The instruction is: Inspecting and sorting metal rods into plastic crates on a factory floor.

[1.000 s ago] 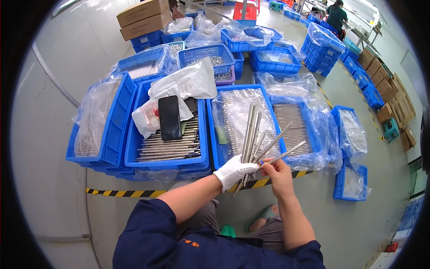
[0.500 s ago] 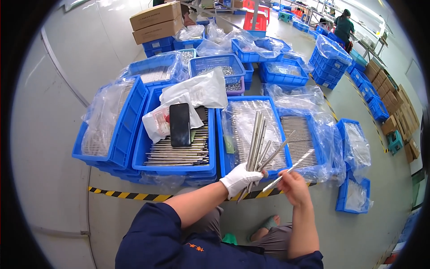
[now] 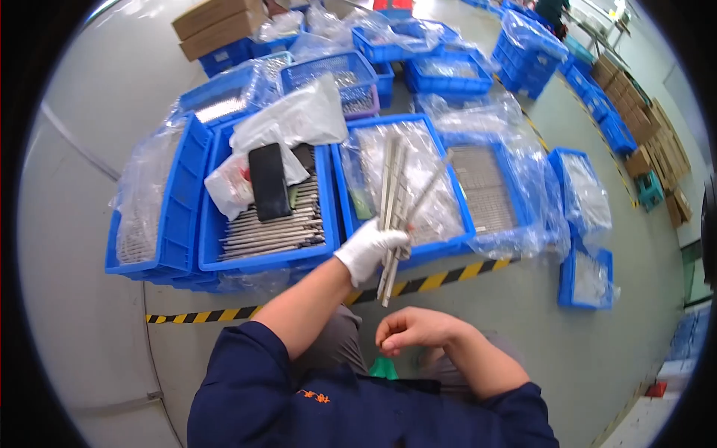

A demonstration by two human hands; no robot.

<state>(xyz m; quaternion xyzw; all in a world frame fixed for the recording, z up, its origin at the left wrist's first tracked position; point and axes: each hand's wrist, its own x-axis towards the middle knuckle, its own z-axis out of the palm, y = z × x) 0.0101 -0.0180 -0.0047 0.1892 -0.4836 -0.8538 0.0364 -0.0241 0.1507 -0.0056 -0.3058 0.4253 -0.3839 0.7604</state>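
My left hand (image 3: 371,250), in a white glove, is closed round a bundle of slim metal rods (image 3: 393,187). The rods stand nearly upright, fanned at the top, with one leaning off to the right. Their lower ends stick out below the glove. My bare right hand (image 3: 418,330) is below and to the right of those ends, apart from them. Its fingers are curled in, and no rod shows in it. Behind the bundle is a blue crate (image 3: 470,231) lined with clear plastic over rods.
Left of it, a blue crate (image 3: 269,263) of rods carries a black phone (image 3: 269,183) and white plastic bags (image 3: 295,116). A plastic-lined crate of rods (image 3: 482,187) stands to the right. Striped floor tape (image 3: 441,280) runs before the crates. Cardboard boxes (image 3: 216,26) stand far left.
My right hand has come down and left, and the rod it held no longer shows in it. My left hand has shifted left and up with the bundle. The whole view has also shifted.
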